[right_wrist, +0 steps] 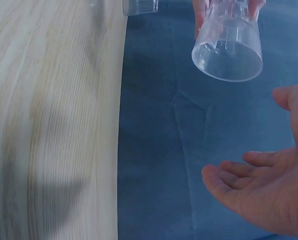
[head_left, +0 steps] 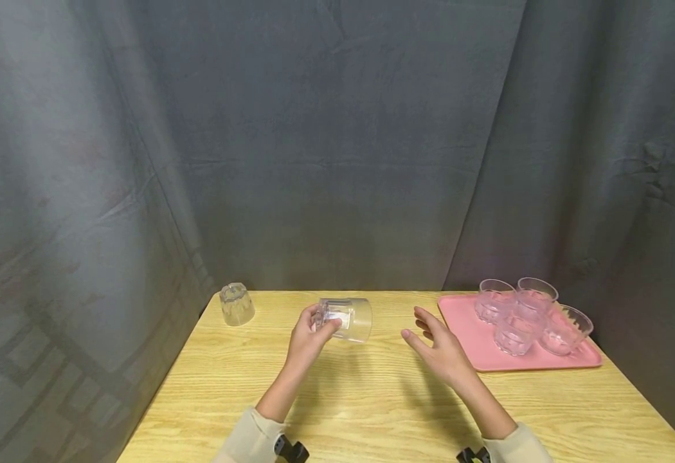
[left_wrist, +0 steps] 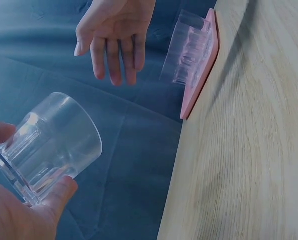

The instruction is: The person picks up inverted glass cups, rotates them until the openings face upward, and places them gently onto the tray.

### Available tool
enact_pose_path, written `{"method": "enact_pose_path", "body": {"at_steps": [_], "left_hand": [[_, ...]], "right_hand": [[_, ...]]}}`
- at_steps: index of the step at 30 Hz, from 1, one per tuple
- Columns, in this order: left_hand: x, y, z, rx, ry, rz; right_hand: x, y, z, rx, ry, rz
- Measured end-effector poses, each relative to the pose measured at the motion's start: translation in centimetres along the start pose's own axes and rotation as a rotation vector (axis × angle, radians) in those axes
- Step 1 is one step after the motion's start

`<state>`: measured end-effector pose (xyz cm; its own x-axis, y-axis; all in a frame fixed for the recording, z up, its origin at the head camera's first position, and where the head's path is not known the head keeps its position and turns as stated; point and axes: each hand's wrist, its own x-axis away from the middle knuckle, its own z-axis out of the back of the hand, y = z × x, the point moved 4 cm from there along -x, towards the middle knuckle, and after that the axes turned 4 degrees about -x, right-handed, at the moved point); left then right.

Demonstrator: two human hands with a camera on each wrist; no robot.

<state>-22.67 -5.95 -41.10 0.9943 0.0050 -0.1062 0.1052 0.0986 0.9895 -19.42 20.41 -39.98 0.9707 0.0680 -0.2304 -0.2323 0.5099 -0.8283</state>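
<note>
In the head view my left hand [head_left: 308, 337] grips a clear plastic tumbler [head_left: 357, 319] near its base, above the table. The tumbler lies on its side in the air, its mouth facing right toward my other hand. The left wrist view shows thumb and fingers on either side of the thick fluted base. My right hand [head_left: 443, 352] hovers to the right, apart from the tumbler, with palm turned inward and fingers relaxed; nothing is in it. Another clear tumbler [head_left: 237, 305] stands upside down at the table's far left corner.
A pink tray [head_left: 470, 334] sits on the right of the wooden table [head_left: 360, 411]. Several clear tumblers [head_left: 513, 333] stand upright on it, mouths up, close together. Grey curtains [head_left: 326, 161] hang behind the table and along both sides.
</note>
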Motion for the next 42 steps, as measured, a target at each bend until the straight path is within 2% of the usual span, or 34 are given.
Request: {"method": "enact_pose_path", "body": {"at_steps": [15, 24, 42], "left_hand": [[0.1, 0.3, -1.4, 0.052, -0.035, -0.015], [0.3, 0.6, -2.2, 0.095, -0.068, -0.02], [0.4, 0.9, -3.3, 0.096, -0.088, -0.027]], "right_hand": [[-0.3, -0.6, -0.8, -0.004, -0.003, 0.021], [-0.3, -1.3, -1.1, -0.046, -0.004, 0.01], [-0.5, -1.7, -1.7, -0.083, 0.003, -0.002]]}}
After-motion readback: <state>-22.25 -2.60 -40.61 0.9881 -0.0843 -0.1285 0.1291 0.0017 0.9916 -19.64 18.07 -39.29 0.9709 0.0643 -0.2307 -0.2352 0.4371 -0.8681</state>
